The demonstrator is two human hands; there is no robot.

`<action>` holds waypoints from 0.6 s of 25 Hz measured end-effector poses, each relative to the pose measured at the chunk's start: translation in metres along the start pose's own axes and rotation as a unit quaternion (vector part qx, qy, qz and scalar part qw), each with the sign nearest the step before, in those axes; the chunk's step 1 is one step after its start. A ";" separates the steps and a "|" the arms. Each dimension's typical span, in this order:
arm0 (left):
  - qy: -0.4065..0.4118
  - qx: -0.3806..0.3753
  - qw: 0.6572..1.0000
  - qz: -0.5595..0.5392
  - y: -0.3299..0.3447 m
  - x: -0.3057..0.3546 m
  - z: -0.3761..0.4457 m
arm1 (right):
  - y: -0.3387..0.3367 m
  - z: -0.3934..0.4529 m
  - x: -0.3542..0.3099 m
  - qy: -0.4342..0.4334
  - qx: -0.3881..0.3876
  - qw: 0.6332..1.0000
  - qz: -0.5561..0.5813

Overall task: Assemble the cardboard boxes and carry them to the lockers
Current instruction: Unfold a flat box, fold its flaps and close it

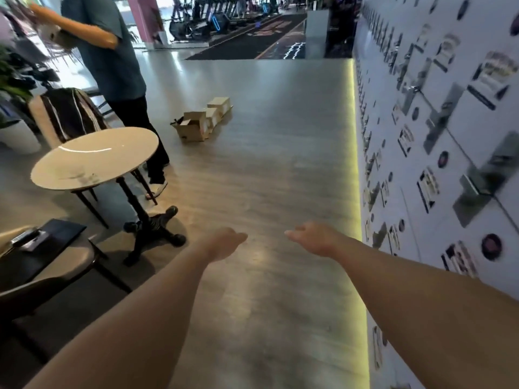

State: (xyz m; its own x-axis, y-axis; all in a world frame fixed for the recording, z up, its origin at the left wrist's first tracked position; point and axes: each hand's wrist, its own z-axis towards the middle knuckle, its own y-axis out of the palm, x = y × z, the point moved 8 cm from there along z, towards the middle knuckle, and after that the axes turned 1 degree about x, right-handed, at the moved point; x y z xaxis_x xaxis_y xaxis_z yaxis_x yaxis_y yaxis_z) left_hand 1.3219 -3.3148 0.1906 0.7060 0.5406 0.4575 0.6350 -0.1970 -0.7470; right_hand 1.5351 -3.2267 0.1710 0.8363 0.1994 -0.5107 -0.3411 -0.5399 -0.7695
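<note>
Both arms stretched forward; left hand (224, 242) and right hand (314, 238) relaxed, holding nothing. Boxes (203, 119) on floor (266, 164) ahead, lockers (438, 130) at right.

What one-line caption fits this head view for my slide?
Both hands, left hand and right hand, held out empty toward cardboard boxes on the floor, lockers on the right.

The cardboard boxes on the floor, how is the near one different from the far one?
The near box has its top flaps standing open, while the far box has its top closed flat. The near box sits closer to the round table, and the far box lies farther down the floor. Both are plain brown cardboard resting on the floor in one row.
</note>
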 end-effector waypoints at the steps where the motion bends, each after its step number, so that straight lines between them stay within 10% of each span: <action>1: 0.000 0.000 1.000 0.001 -0.012 0.004 0.021 | -0.010 0.024 -0.006 -0.006 0.002 1.000 -0.003; 15: 0.137 -0.018 0.985 0.101 -0.202 0.108 0.390 | -0.169 0.380 -0.073 0.009 0.043 0.999 -0.005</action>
State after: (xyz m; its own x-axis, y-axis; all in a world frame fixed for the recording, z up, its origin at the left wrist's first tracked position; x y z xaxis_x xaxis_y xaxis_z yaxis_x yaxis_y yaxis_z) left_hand 1.1475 -2.8978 0.2032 0.8740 0.2481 0.4178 0.4802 -0.3095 -0.8207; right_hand 1.3688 -2.8396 0.1921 0.8474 0.1894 -0.4959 -0.3670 -0.4661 -0.8051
